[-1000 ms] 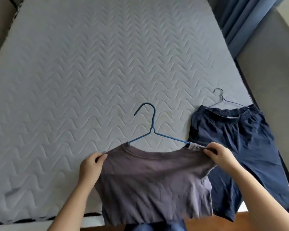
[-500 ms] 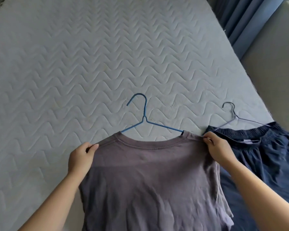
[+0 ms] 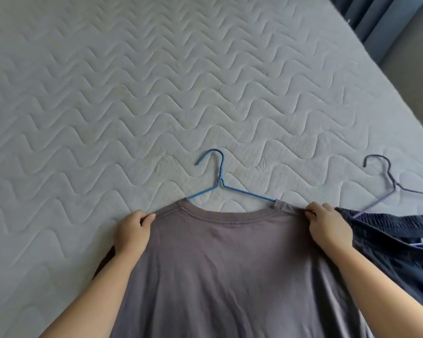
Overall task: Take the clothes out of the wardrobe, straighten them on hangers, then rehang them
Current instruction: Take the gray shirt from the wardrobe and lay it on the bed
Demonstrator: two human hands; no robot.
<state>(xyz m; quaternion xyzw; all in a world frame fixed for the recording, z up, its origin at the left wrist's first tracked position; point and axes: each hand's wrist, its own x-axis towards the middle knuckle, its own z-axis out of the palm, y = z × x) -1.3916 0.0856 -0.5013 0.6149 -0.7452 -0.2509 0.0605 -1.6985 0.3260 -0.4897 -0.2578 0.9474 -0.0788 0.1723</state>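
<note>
The grey-brown T-shirt (image 3: 230,264) lies flat on the quilted mattress (image 3: 108,106) with a blue hanger (image 3: 221,185) through its collar, the left hand (image 3: 132,234) and right hand (image 3: 327,224) each pinching a shoulder seam in curled fingers, beside dark shorts (image 3: 401,240) on a purple hanger (image 3: 388,184).

Wide view from my head.
It faces forward and down over the mattress (image 3: 156,93), close above my left hand (image 3: 132,231) and right hand (image 3: 327,226) on the shirt (image 3: 230,264); its far edges look bent, perhaps by the lens.
</note>
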